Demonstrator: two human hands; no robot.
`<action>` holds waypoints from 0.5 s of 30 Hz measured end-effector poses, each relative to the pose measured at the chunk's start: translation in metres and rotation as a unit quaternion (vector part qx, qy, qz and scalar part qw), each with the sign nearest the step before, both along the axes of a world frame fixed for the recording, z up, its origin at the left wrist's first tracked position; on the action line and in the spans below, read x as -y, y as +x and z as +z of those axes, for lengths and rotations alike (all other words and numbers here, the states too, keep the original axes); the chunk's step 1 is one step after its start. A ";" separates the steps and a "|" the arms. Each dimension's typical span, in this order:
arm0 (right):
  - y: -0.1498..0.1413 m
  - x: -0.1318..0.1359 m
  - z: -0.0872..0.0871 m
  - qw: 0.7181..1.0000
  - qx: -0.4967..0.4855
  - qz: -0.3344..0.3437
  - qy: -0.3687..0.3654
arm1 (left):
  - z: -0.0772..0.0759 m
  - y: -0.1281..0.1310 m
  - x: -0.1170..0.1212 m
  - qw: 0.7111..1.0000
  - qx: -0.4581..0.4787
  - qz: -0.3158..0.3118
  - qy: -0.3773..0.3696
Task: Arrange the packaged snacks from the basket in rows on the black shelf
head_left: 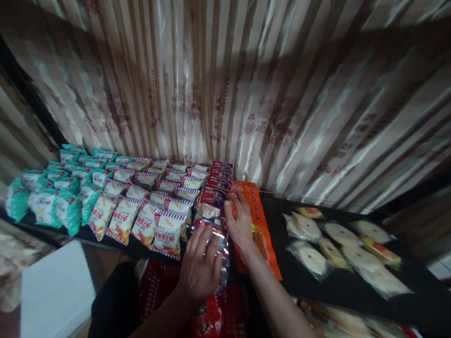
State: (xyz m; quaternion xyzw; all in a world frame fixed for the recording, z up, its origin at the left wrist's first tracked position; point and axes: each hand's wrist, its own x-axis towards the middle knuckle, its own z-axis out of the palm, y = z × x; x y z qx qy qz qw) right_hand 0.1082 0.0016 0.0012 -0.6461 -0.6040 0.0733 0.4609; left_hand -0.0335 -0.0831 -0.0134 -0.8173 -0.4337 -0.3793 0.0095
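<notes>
My left hand (199, 263) lies with its fingers stretched out over shiny silver-and-red packets (221, 234) at the front of a narrow row. Further back in that row are dark red packets (214, 193), overlapping one another. Beside the row's right edge is my right hand (240, 222), its fingers extended and not wrapped round anything. It partly covers a flat orange snack bag (260, 219). Left of the row stand several small white snack bags (170, 232) with striped edges. Whether either hand presses on the packets is hard to see.
Teal snack bags (67, 208) fill the left end of the black shelf (283, 249). Wrapped round pale snacks (341, 233) lie to the right. Below are a red basket (152, 294) and, at left, a white board or box (55, 299). A striped curtain (198, 69) hangs behind.
</notes>
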 end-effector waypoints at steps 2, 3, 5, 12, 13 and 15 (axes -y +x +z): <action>0.003 0.021 -0.002 0.998 -0.051 -0.010 0.035 | 0.000 -0.008 0.014 0.998 0.022 -0.056 0.033; 0.003 0.033 -0.004 0.995 -0.084 -0.022 0.047 | -0.002 -0.013 0.024 0.995 0.028 -0.086 0.035; 0.000 0.063 -0.013 0.984 -0.158 -0.056 0.054 | -0.010 -0.023 0.046 0.990 0.023 -0.141 0.009; -0.032 0.179 -0.067 0.955 -0.283 -0.064 -0.064 | -0.084 -0.051 0.111 0.974 0.010 -0.108 -0.198; -0.038 0.189 -0.076 0.952 -0.283 -0.044 -0.110 | -0.097 -0.055 0.113 0.974 0.012 -0.087 -0.207; -0.049 0.201 -0.095 0.934 -0.293 -0.013 -0.206 | -0.121 -0.061 0.111 0.964 0.026 -0.033 -0.264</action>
